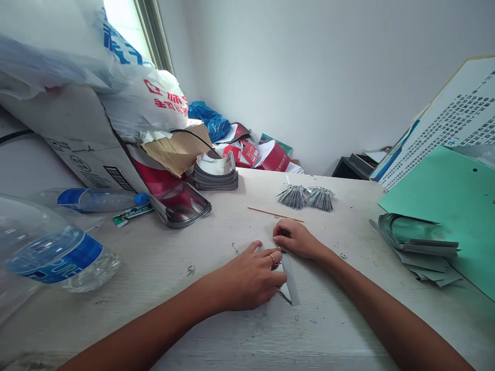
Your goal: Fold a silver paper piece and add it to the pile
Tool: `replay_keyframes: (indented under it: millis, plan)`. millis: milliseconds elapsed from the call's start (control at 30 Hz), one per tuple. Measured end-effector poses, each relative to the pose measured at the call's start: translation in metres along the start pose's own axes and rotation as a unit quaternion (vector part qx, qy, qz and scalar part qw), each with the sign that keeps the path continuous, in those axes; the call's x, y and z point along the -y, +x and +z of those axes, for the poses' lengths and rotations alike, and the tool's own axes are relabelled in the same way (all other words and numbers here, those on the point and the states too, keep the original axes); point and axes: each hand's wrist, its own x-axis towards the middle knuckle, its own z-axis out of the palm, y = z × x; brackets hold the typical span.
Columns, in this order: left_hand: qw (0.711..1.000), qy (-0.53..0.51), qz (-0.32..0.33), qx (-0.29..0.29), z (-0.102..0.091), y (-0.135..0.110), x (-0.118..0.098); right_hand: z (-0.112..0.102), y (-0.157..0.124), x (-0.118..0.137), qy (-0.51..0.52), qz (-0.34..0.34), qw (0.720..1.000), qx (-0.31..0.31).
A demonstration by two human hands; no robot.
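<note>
Left hand (258, 278) palm-down over narrow grey-white strip (291, 286) on white tabletop (220, 226), fingers slightly spread (ring (276, 259) on one); whether pinching or only pressing, cannot tell. Right hand (294, 238) near strip's far end, thumb and forefinger drawn together; cannot tell if anything sits between. Thin wooden stick (275, 214) just beyond right hand; two fanned bundles of slim grey pieces (293, 197) farther back.
</note>
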Motion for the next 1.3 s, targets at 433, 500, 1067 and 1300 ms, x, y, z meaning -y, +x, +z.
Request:
replay_keyframes:
  millis: [433,500,1067,1300]
  plan:
    - [1.0,-0.023,0.002,-0.01,0.004,-0.001,0.004,-0.027,-0.007,-0.002,-0.039,-0.051,0.989,0.135]
    - [1.0,-0.025,0.004,-0.014,0.004,-0.001,0.005,-0.028,-0.007,-0.002,-0.036,-0.049,0.988,0.142]
    - [0.997,-0.002,-0.059,-0.047,0.001,-0.004,0.039,-0.024,-0.017,0.009,0.002,-0.065,0.986,0.154]
    - [0.995,0.001,-0.088,-0.044,0.002,-0.003,0.042,-0.024,-0.02,0.021,-0.066,-0.076,0.98,0.173]
